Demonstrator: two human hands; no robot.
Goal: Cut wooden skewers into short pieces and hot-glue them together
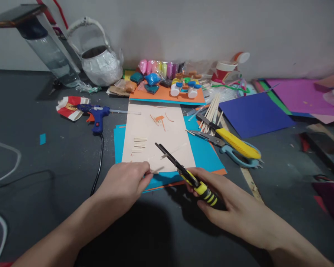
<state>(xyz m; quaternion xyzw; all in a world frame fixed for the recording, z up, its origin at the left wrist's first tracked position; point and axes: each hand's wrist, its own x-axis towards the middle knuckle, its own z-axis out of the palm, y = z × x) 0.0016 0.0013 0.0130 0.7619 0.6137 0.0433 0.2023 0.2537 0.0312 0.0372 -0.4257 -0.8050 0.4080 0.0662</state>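
My left hand (128, 178) is closed, its thumb and forefinger pinching a thin wooden stick (156, 172) whose end pokes out to the right. In my right hand (225, 200) are long-nosed pliers (193, 180) with yellow-and-black handles. Their dark jaws slant up and left above a pale sheet of paper (156, 159), clear of the stick. On that sheet, short cut stick pieces (140, 144) lie in small groups. Farther back are orange scraps (160, 119). Blue sheets (208, 159) spread underneath the pale one.
A blue glue gun (98, 115) with a black cord lies left. To the right are a yellow cutter knife (236, 142), scissors (207, 137), blue-handled pliers (231, 152) and a stick bundle (211, 115). Behind stand a white kettle-shaped pot (101, 66) and a water bottle (51, 55).
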